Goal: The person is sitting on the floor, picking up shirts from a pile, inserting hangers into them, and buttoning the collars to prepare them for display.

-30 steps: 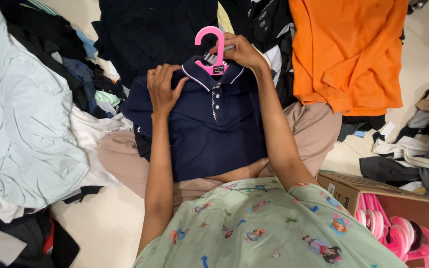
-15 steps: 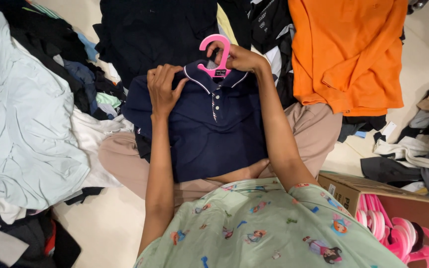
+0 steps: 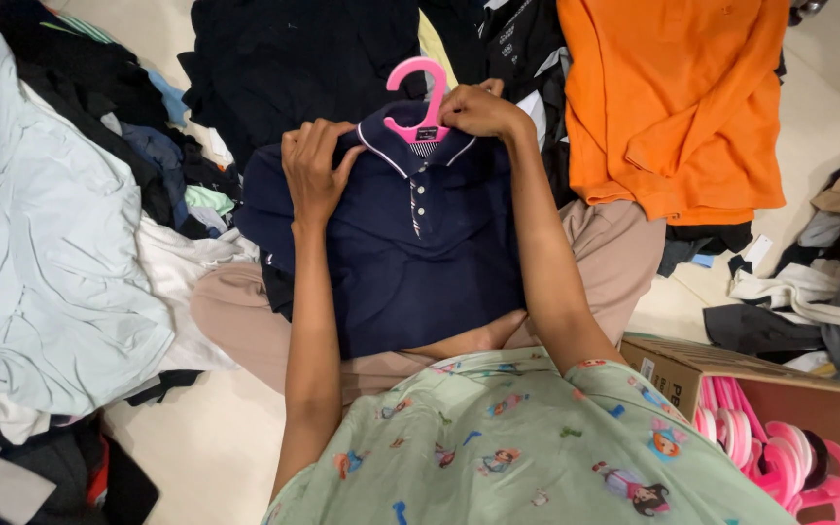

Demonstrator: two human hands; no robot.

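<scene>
A navy polo shirt (image 3: 410,253) with a white-trimmed collar lies over my crossed legs. A pink plastic hanger (image 3: 418,95) pokes out of its neck opening. My right hand (image 3: 478,110) grips the hanger and the collar at the neck. My left hand (image 3: 315,167) pinches the shirt's left shoulder, fingers curled into the fabric.
An orange shirt (image 3: 678,102) lies at the upper right and a black garment (image 3: 294,58) behind the polo. A pale blue cloth (image 3: 31,233) heads a clothes heap on the left. A cardboard box (image 3: 780,403) of pink hangers (image 3: 789,457) stands at the lower right, more clothes (image 3: 819,292) beyond it.
My right hand has shifted on the hanger at the collar, which dipped and rose again. My left hand has stayed on the shoulder.
</scene>
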